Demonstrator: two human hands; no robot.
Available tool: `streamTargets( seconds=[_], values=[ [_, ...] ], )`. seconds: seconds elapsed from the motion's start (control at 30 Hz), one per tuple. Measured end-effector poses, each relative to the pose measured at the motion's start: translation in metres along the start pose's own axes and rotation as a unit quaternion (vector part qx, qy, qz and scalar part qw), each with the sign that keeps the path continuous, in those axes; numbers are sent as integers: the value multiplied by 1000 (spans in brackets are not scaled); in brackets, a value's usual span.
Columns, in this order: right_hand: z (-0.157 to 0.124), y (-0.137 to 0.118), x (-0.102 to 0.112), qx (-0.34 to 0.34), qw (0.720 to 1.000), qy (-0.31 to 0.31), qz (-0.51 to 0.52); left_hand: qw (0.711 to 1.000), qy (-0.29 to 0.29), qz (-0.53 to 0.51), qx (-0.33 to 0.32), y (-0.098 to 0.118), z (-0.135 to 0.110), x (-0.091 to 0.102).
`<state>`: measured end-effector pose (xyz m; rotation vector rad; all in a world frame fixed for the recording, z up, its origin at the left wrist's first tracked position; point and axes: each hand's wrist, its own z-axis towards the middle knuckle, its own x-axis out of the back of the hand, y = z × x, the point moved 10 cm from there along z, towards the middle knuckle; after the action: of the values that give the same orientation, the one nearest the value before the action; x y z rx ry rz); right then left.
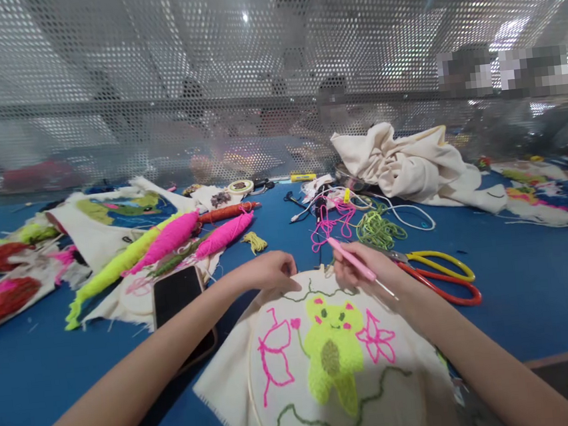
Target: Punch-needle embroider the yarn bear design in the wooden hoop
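Observation:
A round embroidery hoop (253,383) with cream cloth lies at the near table edge. It shows a neon yellow bear (333,352), pink outlines of a butterfly and a flower, and green stems. My left hand (269,271) is closed on the hoop's far rim, fingers pinched at the cloth. My right hand (365,272) grips a pink punch needle (357,266), its metal tip pointing down right over the cloth.
A black phone (178,303) lies left of the hoop. Yellow and red scissors (441,278) sit to the right. Pink and yellow yarn skeins (166,244), loose thread tangles (360,222), a crumpled cream cloth (410,167) and other embroidered pieces cover the blue table (522,284). A perforated metal screen (270,73) stands behind.

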<state>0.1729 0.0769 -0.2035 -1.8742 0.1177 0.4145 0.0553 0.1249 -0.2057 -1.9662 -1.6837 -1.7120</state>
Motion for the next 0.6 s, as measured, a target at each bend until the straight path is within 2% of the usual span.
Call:
streamTargets(
  seconds=[0.13, 0.3, 0.47, 0.6],
  values=[
    [-5, 3, -12, 24, 991, -6, -130, 999, -9, -31, 13, -2, 3, -6],
    [-10, 5, -18, 34, 989, -8, -145, 989, -61, -132, 13, 0, 2, -15],
    [-16, 7, -23, 42, 978, -6, -204, 986, -51, -154, 23, -5, 3, -16],
    [-18, 3, -21, 58, 968, 19, -245, 985, -56, -165, 15, -7, 6, -19]
  ],
)
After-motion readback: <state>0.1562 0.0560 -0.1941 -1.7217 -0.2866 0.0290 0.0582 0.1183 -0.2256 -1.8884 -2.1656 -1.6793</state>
